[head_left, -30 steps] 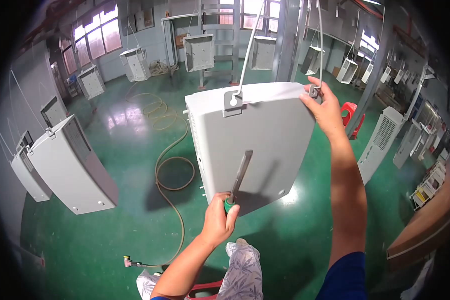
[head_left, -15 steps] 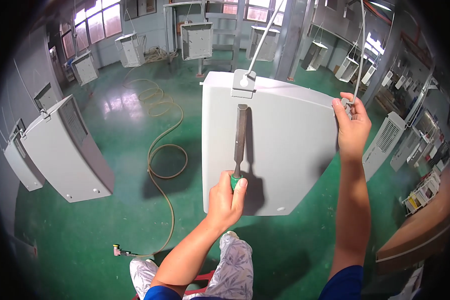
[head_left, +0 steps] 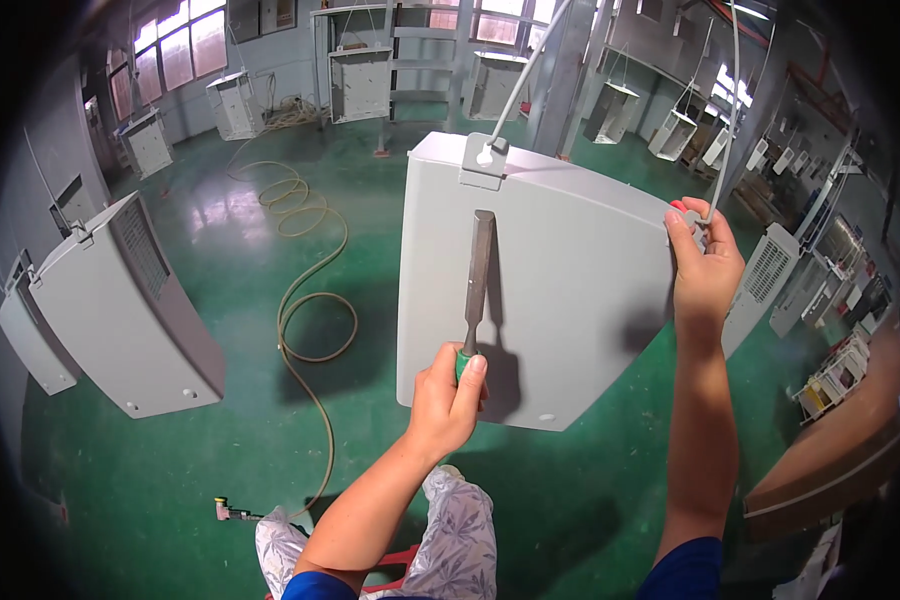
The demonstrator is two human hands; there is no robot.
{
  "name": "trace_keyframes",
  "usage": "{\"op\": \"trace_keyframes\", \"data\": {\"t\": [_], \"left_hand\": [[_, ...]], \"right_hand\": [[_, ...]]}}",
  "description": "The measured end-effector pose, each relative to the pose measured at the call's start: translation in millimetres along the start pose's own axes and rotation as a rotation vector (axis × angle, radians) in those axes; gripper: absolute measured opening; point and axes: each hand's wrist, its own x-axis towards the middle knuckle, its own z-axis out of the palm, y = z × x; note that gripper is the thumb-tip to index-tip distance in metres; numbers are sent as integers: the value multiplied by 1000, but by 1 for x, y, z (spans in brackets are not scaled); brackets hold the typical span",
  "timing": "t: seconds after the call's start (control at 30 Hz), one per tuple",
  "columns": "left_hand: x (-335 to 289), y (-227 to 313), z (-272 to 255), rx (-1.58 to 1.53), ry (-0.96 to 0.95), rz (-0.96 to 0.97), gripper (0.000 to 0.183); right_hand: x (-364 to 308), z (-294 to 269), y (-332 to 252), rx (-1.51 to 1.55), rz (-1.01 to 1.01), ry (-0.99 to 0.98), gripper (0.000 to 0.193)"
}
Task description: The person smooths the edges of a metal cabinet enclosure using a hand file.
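A pale grey panel-like casing (head_left: 560,290) hangs in front of me from wire hooks. Upright before its face is a chisel (head_left: 479,265), blade up, its shadow falling on the casing. My left hand (head_left: 446,396) is closed around the chisel's green handle. At the casing's upper right corner, my right hand (head_left: 705,262) pinches a small grey metal bracket (head_left: 692,226), partly hidden by the fingers, where a wire hook (head_left: 725,140) passes. Something small and red shows by those fingertips. Another bracket (head_left: 484,160) with a hook sits on the casing's top left edge.
Similar casings (head_left: 120,310) hang at the left, and several more hang along the far wall and at the right. A hose (head_left: 315,385) loops over the green floor, ending in a fitting (head_left: 225,508). A brown curved board (head_left: 820,470) lies at the lower right.
The surroundings have shifted slightly left in view. The casing's lower left edge swings a little up. Both hands keep their holds, and red now shows by the right fingertips.
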Motion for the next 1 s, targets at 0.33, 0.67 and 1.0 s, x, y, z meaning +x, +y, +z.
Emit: {"op": "trace_keyframes", "data": {"t": [0.33,0.67,1.0], "left_hand": [[32,-11,12,-19,-79,26,35],[53,-4,24,-62,-139,44,30],[43,-35,30,64,-231,134,31]], "right_hand": [[11,-8,16,-45,50,54,19],[21,-19,29,-6,61,84,18],[25,-38,55,-87,22,76,21]]}}
